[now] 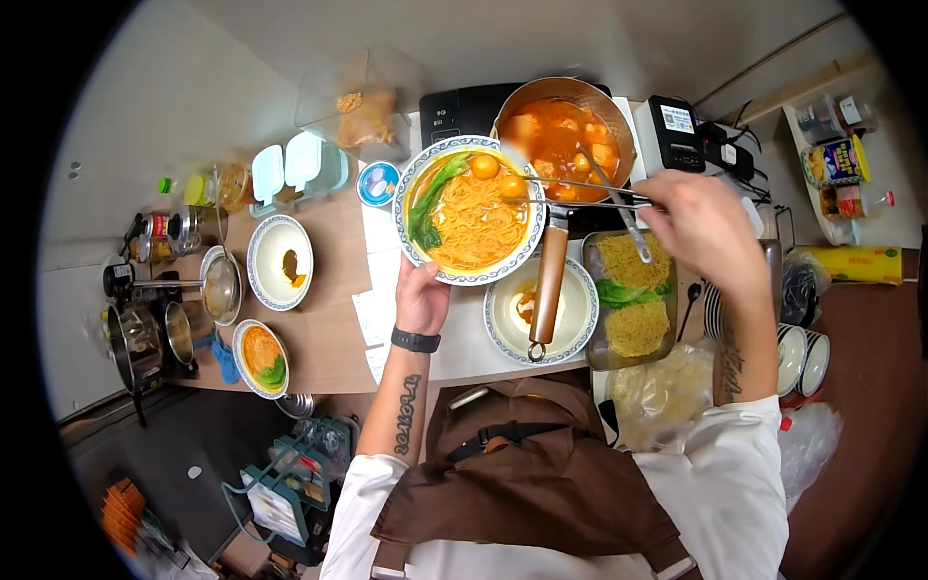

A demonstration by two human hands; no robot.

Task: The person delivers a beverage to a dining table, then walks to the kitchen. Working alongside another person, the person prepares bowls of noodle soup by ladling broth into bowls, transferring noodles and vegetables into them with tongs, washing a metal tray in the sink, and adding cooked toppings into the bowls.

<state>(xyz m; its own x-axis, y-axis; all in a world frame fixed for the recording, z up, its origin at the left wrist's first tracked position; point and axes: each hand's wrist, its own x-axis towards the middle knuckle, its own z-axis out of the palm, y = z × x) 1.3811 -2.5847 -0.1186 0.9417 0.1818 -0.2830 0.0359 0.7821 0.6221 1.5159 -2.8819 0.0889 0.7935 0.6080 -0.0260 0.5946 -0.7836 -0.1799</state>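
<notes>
Table: wood top [333,253]; small bowl [239,363] sits close to its front edge, sauce bowl [263,259] set further back.
Gap: wood strip runs between those two bowls and the paper [379,266].
Left hand: clamped on noodle bowl [483,277], thumb at near rim; fingers underneath hidden.
Noodle bowl: centre of view, in left hand, noodles, greens, two egg pieces; left rim near tin [378,184], upper right overlaps burner [449,114] and comes close to pan [510,102]. Rim contact: can't tell.
Pan: red soup; handle [550,280] points toward the person, crosses over lower bowl [505,324]. Tight room here.
Tongs: prongs [580,182] reach over pan, tips at right egg [512,187]; pinch unclear.
Right hand [698,227]: closed around tongs, over the far right end of tray [619,364].
Tray: noodles, greens; left rim just beside lower bowl, black spoon [689,307] off its right edge.
</notes>
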